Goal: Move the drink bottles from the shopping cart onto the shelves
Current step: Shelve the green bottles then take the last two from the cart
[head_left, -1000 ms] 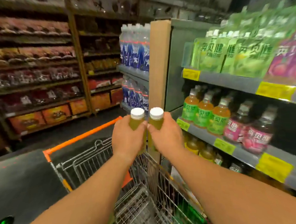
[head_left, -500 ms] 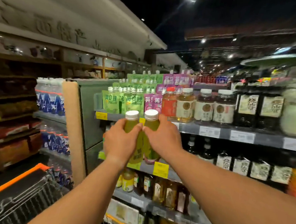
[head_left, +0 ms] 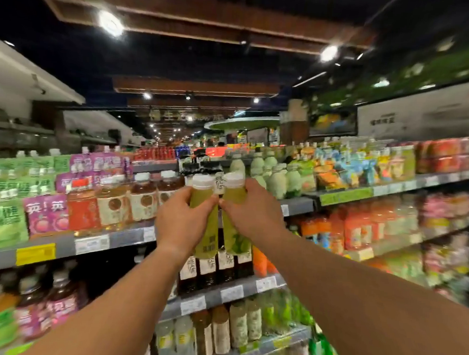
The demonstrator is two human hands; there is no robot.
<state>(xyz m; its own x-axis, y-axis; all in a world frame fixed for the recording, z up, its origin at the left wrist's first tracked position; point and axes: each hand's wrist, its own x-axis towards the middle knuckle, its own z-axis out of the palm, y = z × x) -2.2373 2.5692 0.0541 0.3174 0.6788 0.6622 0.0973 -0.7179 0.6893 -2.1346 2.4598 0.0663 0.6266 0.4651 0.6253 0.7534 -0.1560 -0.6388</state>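
- At the left of the frame, the upper shelf carries green and purple drink pouches, then red-labelled and brown tea bottles; we see no open gap among them.
- Left of centre, our left hand is wrapped round the left green juice bottle, fingers curled over its upper body just under the white cap.
- Just right of centre, our right hand grips the right green juice bottle the same way, thumb toward the middle.
- Both bottles stand nearly upright, caps up and long axes vertical, side by side, with the two hands touching at the fingertips between them.
- They hang in the air in front of the shelving, in the middle of the frame, level with the upper shelf edge and above a row of dark bottles on the shelf below.
- We judge both hands equally near the shelves, so either can set down first; the move is forward, away from us, bases leading.
- To the right the shelf of pale green bottles looks the closest match, though blur hides the labels.
- The shopping cart is out of view.
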